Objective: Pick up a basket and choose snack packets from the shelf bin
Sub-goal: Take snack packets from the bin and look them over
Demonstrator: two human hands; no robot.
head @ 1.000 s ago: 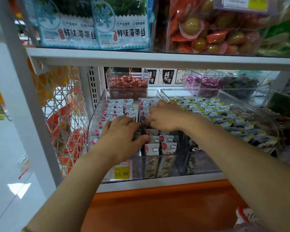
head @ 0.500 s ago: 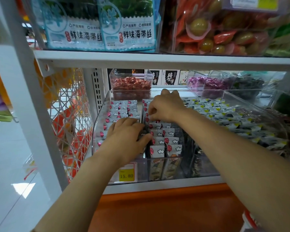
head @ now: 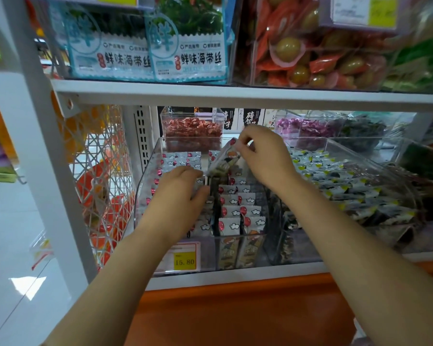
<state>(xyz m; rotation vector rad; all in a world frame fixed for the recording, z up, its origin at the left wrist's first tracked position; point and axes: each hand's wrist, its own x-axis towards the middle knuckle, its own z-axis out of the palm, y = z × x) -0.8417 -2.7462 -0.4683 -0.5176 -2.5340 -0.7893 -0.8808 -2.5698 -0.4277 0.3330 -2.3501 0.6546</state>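
Note:
A clear shelf bin (head: 148,186) holds rows of small white snack packets (head: 238,211) with red and cloud marks, split by a divider. My right hand (head: 265,158) pinches the top of one snack packet (head: 223,161) and holds it tilted above the rows. My left hand (head: 178,196) rests palm down on the left rows, its thumb against the divider and fingers curled on the packets; whether it grips any is hidden. No basket is in view.
A second clear bin (head: 360,156) of yellow-marked packets sits to the right. Small tubs of red (head: 193,128) and purple sweets (head: 308,128) stand behind. The upper shelf (head: 235,96) hangs close above. A yellow price tag (head: 184,260) fronts the bin. A wire rack (head: 103,176) stands left.
My right hand has risen from the rows with one packet pinched in its fingers. My left hand has stayed on the left rows. The view has moved closer.

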